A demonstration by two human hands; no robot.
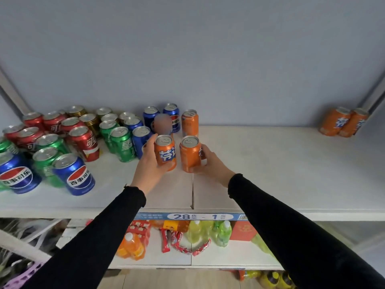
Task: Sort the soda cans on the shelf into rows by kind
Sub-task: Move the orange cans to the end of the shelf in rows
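Note:
My left hand [148, 161] grips an orange soda can [166, 152] at the middle of the white shelf [270, 163]. Beside it my right hand [210, 163] grips a second orange can [189, 154]. A third orange can [190, 123] stands just behind them. Two more orange cans [343, 122] stand at the shelf's far right corner. On the left half stand mixed cans: red ones [83, 142], green ones [121, 143], blue ones [74, 174] and gold ones [89, 120].
Two blue cans [171, 116] stand at the back behind a blurred patch. The right half of the shelf is bare white board. A seam [192, 190] splits the shelf. Below, a lower shelf holds drink bottles [208, 232] and snack packs.

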